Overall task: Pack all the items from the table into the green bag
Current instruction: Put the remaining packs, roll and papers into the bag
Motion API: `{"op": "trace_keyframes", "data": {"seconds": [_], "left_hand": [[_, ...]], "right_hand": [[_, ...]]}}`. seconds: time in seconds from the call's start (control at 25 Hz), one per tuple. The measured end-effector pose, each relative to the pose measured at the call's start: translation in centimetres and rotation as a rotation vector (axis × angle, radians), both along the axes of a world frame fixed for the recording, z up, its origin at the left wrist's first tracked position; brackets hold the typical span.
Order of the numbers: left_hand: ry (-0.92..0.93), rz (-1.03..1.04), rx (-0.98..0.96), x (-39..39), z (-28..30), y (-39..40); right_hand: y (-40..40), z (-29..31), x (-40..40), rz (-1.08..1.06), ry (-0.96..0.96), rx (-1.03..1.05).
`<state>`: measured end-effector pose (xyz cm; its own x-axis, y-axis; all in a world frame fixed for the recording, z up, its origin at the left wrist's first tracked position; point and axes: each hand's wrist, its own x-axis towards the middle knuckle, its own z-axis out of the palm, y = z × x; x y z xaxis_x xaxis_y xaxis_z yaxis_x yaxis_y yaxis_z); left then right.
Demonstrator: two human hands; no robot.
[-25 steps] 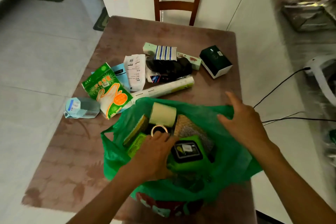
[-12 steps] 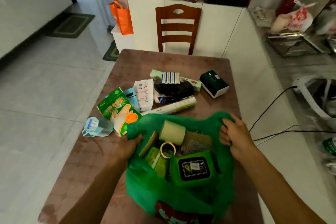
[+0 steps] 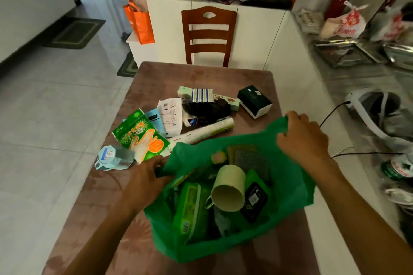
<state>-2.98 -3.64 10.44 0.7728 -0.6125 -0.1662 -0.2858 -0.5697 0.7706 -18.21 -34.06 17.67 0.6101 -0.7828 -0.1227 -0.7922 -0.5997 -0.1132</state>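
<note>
Left hand (image 3: 146,176) grips green bag (image 3: 288,187) rim, left side, beside glove packet (image 3: 143,136). Bag sits open on table (image 3: 156,78) near edge; cardboard roll (image 3: 228,187) and wipes pack (image 3: 190,207) inside. Right hand (image 3: 304,136) clutches far-right rim, lifted. Dark green box (image 3: 254,100) waits beyond.

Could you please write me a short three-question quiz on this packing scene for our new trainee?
1. True or false: both hands grip the rim of the green plastic bag.
2. Which item still lies on the brown table? A) dark green box with white base B) cardboard tube C) green wipes pack
3. Fill in: the long white roll lies just beyond the bag's ____ rim.

Key: 1 true, the left hand and the right hand each hold an edge; 2 A; 3 far.
</note>
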Motion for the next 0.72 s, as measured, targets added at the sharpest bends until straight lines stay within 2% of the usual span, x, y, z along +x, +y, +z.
{"op": "trace_keyframes", "data": {"seconds": [0.04,0.08,0.12,0.16,0.2,0.28,0.32,0.4,0.44,0.52,0.56,0.64,0.68,0.72], "left_hand": [[-0.061,-0.008,0.024,-0.1,-0.3,0.1],[-0.106,-0.006,0.025,-0.4,-0.3,-0.1],[-0.131,0.005,-0.012,-0.6,-0.2,-0.5],[-0.132,0.025,-0.063,-1.0,0.1,-0.9],[-0.124,0.057,-0.12,-1.1,-0.1,-1.2],[-0.087,0.138,-0.191,-0.8,-1.0,-1.1],[-0.079,0.178,-0.19,-0.5,-1.6,-0.9],[-0.142,0.302,-0.127,0.3,-3.1,-0.6],[-0.187,0.385,-0.07,0.7,-3.6,-0.5],[-0.28,0.483,0.072,1.3,-4.3,-0.5],[-0.338,0.483,0.174,1.4,-4.4,-0.4],[-0.372,0.333,0.367,1.7,-4.5,-0.1],[-0.31,0.222,0.397,2.4,-4.7,0.0],[-0.143,0.14,0.33,3.3,-4.6,-0.1]], "right_hand": [[1.3,-0.7,0.5,0.162,-0.022,-0.125],[3.1,-1.3,1.2,0.363,-0.137,-0.175],[5.1,-2.1,1.9,0.573,-0.202,-0.126],[6.7,-3.6,2.2,0.757,-0.172,-0.002],[7.9,-5.8,2.4,0.887,-0.055,0.11],[8.6,-10.7,1.8,0.9,0.278,0.232],[7.9,-12.2,1.5,0.869,0.312,0.25],[6.4,-13.5,1.8,0.787,0.185,0.334],[6.0,-13.6,2.2,0.746,0.076,0.432],[6.7,-13.9,2.7,0.747,0.009,0.626],[7.6,-13.9,2.7,0.814,0.084,0.653],[8.8,-14.4,2.6,0.889,0.159,0.654],[9.0,-14.6,2.8,0.877,0.123,0.66],[8.9,-14.3,3.1,0.832,0.062,0.668]]}}
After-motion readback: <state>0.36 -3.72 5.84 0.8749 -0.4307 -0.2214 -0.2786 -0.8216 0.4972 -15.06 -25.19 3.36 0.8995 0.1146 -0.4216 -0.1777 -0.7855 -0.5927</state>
